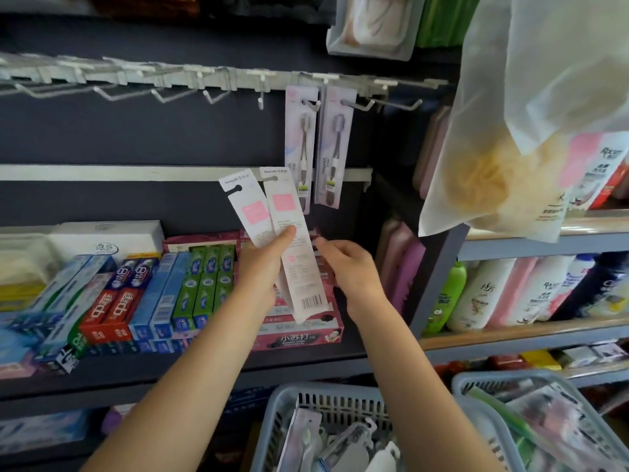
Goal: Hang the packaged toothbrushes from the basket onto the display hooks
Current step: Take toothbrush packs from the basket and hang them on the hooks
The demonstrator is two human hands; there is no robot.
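From the head view, two white toothbrush packs (272, 229) are held fanned out in the left hand (263, 264), thumb clamped over them, below the hook rail (218, 81). The right hand (350, 267) is kept just beside them, fingers loosely curled on nothing. Two packs (318, 144) are hung already. More are piled in the basket (326, 434).

Bare hooks (163, 93) stand open leftward (seemingly unblocked); hung toothbrush packs (315, 144) crowd the right.
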